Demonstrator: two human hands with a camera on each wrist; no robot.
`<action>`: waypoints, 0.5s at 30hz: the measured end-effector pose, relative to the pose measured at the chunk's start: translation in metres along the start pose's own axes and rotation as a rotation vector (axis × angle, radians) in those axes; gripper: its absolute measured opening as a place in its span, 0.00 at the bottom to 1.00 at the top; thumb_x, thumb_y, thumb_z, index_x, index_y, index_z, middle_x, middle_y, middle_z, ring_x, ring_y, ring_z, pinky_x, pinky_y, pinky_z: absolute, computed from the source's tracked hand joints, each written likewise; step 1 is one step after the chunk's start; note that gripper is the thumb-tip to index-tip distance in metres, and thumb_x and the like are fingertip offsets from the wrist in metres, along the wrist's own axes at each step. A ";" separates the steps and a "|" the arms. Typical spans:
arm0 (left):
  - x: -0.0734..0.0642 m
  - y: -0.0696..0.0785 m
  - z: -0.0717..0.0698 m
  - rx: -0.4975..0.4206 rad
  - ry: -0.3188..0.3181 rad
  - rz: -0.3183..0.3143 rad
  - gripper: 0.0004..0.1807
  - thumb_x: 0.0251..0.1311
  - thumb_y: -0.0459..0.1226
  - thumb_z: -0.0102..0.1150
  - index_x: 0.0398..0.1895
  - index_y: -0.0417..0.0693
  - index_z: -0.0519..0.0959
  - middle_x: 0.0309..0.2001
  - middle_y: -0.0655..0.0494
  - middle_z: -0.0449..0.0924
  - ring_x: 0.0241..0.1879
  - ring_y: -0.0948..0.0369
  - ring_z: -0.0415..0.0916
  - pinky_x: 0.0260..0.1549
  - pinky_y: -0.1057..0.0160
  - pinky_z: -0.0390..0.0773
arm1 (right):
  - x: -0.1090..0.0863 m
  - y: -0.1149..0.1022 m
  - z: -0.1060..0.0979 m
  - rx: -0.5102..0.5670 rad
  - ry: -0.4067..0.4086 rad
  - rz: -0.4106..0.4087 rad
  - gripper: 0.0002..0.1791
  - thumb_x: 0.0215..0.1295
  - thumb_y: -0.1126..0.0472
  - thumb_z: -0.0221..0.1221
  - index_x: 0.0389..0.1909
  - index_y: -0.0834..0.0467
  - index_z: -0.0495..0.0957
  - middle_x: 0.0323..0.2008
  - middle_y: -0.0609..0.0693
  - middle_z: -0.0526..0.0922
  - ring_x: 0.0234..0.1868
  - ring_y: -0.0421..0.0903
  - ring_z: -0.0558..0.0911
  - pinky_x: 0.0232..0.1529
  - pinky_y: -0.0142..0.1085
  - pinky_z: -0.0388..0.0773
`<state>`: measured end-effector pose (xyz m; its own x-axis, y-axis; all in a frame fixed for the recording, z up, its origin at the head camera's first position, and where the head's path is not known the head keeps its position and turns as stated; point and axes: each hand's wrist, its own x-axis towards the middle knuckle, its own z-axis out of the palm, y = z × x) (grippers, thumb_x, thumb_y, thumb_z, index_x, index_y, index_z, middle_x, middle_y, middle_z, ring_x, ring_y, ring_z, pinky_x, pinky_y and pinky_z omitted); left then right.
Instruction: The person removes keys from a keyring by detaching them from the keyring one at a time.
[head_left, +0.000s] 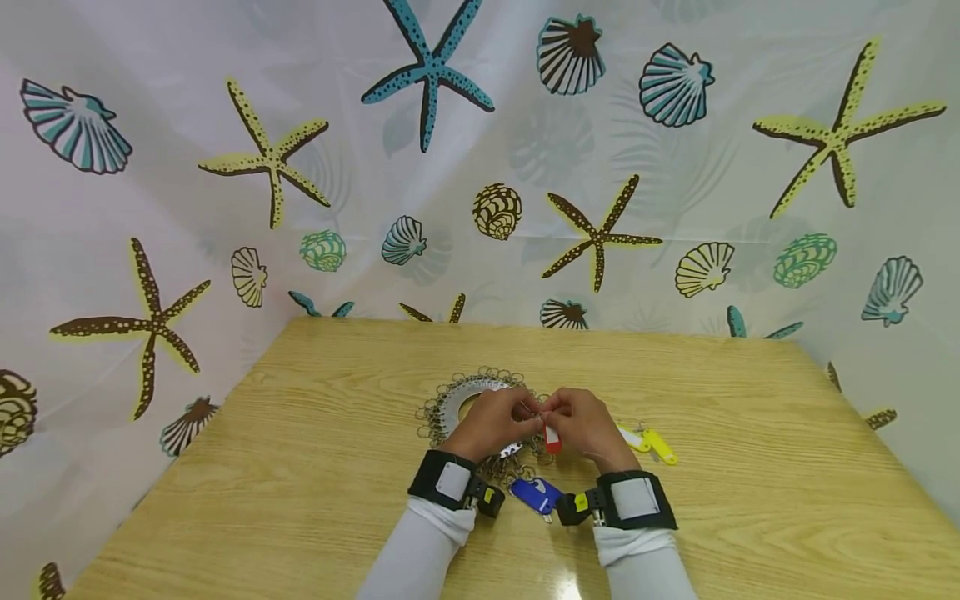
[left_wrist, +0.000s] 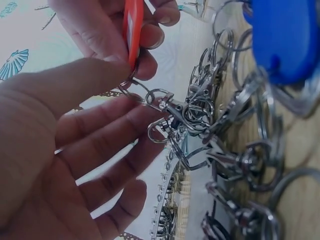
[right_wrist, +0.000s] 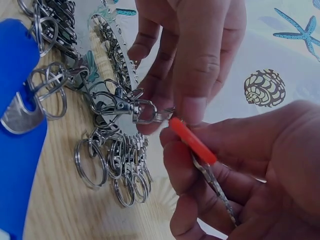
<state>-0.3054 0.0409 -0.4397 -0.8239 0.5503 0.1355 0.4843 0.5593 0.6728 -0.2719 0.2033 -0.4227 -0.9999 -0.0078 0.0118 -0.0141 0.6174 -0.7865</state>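
Note:
Both hands meet over the right side of a round metal ring plate (head_left: pixel 452 402) hung with several snap hooks. My left hand (head_left: pixel 495 419) pinches a split ring (left_wrist: pixel 131 91) between thumb and fingertips; that ring hangs from a snap hook (right_wrist: pixel 122 106) on the plate. Between thumb and fingers, my right hand (head_left: pixel 590 427) grips a red key tag (head_left: pixel 552 442), its top end right at the split ring. A key (right_wrist: pixel 216 187) shows beside the tag in the right wrist view. Fingertips partly hide where tag and ring meet.
A blue key tag (head_left: pixel 531 493) with a key lies on the wooden table (head_left: pixel 300 467), close to the plate's near edge. Two yellow key tags (head_left: pixel 660 447) lie right of the right hand. Behind the table hangs a cloth (head_left: pixel 480 167) printed with starfish and shells.

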 end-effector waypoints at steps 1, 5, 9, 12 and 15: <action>0.000 0.000 0.000 0.008 0.000 0.000 0.10 0.64 0.45 0.61 0.42 0.51 0.82 0.38 0.57 0.85 0.36 0.65 0.81 0.34 0.67 0.78 | 0.000 0.000 0.000 -0.001 0.000 -0.002 0.03 0.64 0.67 0.59 0.36 0.62 0.81 0.30 0.52 0.83 0.28 0.45 0.78 0.26 0.34 0.71; 0.000 0.000 -0.002 0.054 -0.005 -0.006 0.13 0.65 0.46 0.59 0.40 0.49 0.86 0.35 0.59 0.86 0.32 0.67 0.80 0.31 0.68 0.76 | 0.000 -0.001 0.000 0.004 -0.001 -0.009 0.03 0.65 0.67 0.58 0.36 0.62 0.81 0.30 0.52 0.83 0.27 0.44 0.77 0.26 0.34 0.71; -0.001 0.002 -0.003 0.058 -0.013 -0.005 0.13 0.66 0.46 0.58 0.39 0.48 0.87 0.33 0.59 0.86 0.29 0.68 0.79 0.30 0.68 0.75 | 0.000 -0.001 0.000 0.004 -0.007 -0.024 0.03 0.65 0.68 0.58 0.36 0.62 0.81 0.30 0.52 0.83 0.27 0.44 0.76 0.25 0.34 0.71; -0.001 0.002 -0.003 0.057 -0.009 0.000 0.12 0.65 0.44 0.59 0.38 0.48 0.87 0.32 0.59 0.85 0.29 0.67 0.79 0.30 0.68 0.76 | 0.000 0.000 0.001 -0.003 -0.009 -0.035 0.03 0.65 0.68 0.58 0.36 0.62 0.81 0.30 0.52 0.83 0.27 0.44 0.76 0.25 0.35 0.70; -0.001 0.001 -0.003 0.060 -0.001 0.005 0.11 0.64 0.43 0.60 0.40 0.47 0.86 0.34 0.58 0.86 0.31 0.66 0.80 0.31 0.68 0.77 | 0.000 -0.001 0.001 -0.011 -0.011 -0.042 0.03 0.65 0.67 0.58 0.36 0.62 0.81 0.30 0.52 0.83 0.27 0.44 0.77 0.25 0.35 0.70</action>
<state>-0.3054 0.0391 -0.4367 -0.8211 0.5539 0.1378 0.5051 0.5928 0.6273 -0.2722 0.2021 -0.4229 -0.9984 -0.0419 0.0378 -0.0557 0.6253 -0.7784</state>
